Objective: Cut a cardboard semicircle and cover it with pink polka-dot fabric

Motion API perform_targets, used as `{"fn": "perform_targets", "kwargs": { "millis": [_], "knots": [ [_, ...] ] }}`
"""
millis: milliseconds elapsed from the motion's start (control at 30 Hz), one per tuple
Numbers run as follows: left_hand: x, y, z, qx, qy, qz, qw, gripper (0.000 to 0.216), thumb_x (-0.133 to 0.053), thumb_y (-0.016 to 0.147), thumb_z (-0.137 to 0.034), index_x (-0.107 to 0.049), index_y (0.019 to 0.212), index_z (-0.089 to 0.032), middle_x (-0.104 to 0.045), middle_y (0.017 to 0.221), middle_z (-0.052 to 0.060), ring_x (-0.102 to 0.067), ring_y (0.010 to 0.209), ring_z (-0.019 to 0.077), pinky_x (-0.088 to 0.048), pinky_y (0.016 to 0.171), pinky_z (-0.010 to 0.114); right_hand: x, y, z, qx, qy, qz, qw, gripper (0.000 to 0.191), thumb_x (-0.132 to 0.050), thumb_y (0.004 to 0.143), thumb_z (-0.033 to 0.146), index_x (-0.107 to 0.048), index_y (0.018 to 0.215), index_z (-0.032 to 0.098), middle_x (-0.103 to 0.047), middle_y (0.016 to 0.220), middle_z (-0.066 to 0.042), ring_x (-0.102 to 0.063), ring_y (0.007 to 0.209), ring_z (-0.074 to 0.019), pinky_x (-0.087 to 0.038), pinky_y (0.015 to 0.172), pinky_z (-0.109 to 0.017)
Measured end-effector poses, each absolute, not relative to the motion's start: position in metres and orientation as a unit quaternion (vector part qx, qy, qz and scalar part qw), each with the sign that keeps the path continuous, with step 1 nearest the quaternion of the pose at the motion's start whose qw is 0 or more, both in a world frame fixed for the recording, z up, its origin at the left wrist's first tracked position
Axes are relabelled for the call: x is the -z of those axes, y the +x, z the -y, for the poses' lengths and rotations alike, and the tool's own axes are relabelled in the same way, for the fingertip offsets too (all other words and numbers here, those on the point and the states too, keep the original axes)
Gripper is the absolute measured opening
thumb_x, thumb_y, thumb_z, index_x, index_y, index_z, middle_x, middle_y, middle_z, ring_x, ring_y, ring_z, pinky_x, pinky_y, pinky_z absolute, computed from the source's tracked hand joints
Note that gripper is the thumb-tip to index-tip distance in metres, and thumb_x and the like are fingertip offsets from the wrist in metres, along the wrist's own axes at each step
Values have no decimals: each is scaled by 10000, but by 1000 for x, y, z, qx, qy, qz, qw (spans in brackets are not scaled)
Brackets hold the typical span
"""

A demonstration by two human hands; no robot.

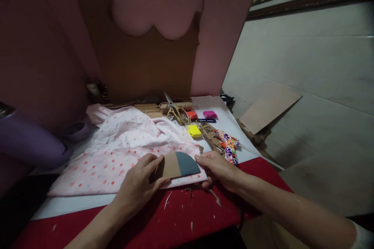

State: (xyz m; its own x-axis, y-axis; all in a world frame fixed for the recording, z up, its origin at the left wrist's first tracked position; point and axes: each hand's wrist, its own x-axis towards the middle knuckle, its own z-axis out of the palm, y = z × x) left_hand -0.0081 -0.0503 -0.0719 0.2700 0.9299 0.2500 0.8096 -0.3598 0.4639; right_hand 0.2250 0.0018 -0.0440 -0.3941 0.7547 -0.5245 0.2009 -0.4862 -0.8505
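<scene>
A half-round cardboard piece (171, 166), tan on its left part and blue-grey on its right, lies on a white cloth (102, 163) with red and pink dots. My left hand (143, 175) grips the piece's left end, thumb along the straight edge and fingers over the curved side. At the cloth's right edge, beside the blue-grey end, my right hand (217, 167) is closed with the thumb above and the other fingers below. The cloth edge sits in this pinch; whether the fingers also touch the cardboard is hard to tell.
Behind the cloth lie gold-handled scissors (175, 111), twine (187, 106), thin sticks (147, 109), and yellow (193, 131), red (192, 115) and magenta (210, 114) packets. A flower-patterned glue gun (229, 144) rests right. Scalloped cardboard (146, 66) stands behind; a purple bottle (32, 136) is left.
</scene>
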Motion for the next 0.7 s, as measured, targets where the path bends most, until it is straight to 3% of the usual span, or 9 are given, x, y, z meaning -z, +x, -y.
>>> {"fn": "perform_targets", "kwargs": {
  "millis": [700],
  "knots": [
    [73,-11,48,-235,793,-551,115,459,-613,785,-364,-480,1189,-192,-536,1082,75,-540,942,204,-471,788,340,50,229,-3,-702,-503,456,218,299,-442,895,271,-591,697,104,-569,500,1,-497,361,-48,-501,369,-155]
  ]
}}
